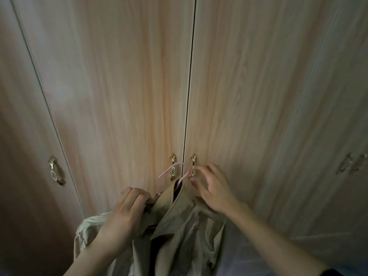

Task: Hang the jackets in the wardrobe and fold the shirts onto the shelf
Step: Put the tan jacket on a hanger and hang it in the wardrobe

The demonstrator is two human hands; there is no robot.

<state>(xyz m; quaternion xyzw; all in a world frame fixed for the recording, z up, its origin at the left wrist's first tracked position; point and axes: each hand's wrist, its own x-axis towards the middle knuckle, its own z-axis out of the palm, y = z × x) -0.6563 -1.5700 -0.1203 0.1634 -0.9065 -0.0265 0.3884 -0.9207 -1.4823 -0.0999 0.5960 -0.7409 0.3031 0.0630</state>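
The soft, limp jacket (179,226) is gripped at its collar by the left hand (127,212). The right hand (211,188), fingers loose and holding nothing, is stretched toward the wardrobe handle (193,166). The pink hanger hook (175,170) is judged the surest hold.

A home bedroom — closed wooden wardrobe doors (119,96), ornate handles (172,166).

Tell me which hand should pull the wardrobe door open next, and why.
Right. The right hand holds nothing, and its open fingers reach toward the right door's handle. The left hand is busy gripping the beige jacket on its pink hanger, so it probably cannot let go.
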